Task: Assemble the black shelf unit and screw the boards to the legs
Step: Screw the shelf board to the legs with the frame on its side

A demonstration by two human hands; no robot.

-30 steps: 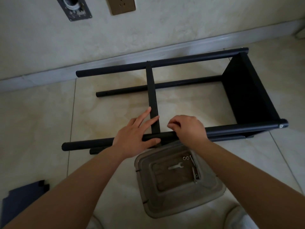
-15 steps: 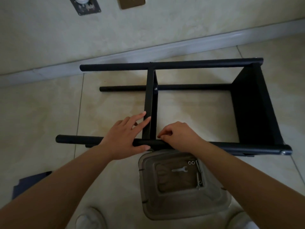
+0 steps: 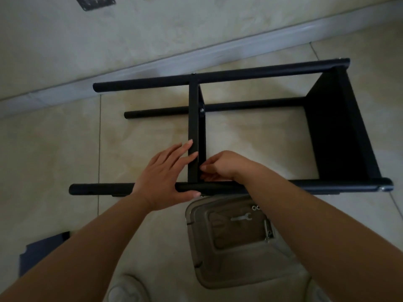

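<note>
Head view: black shelf unit (image 3: 239,131) lies on its side on the tiled floor (image 3: 54,149), just off the wall skirting (image 3: 196,53). Four tube legs run left-right; the near leg (image 3: 305,186) is closest to the camera. End board (image 3: 335,131) is fixed at the right; middle board (image 3: 194,131) stands on edge between the far leg (image 3: 239,76) and the near leg, screw head (image 3: 202,110) visible at its joint with the lower rear leg.

Left hand (image 3: 165,173): fingers straight and spread, flat against the left face of the middle board, thumb lying along the near leg.

Right hand (image 3: 222,165): fingers curled, fingertips pinching something small at the board/near-leg joint; can't tell what.

Clear plastic lid (image 3: 231,243) on the floor just beside the near leg, holding a small flat wrench (image 3: 241,218), nuts (image 3: 255,207) and bolts (image 3: 267,231). Spare dark board (image 3: 43,249) lies bottom-left. White shoe (image 3: 125,289) at the bottom edge.
</note>
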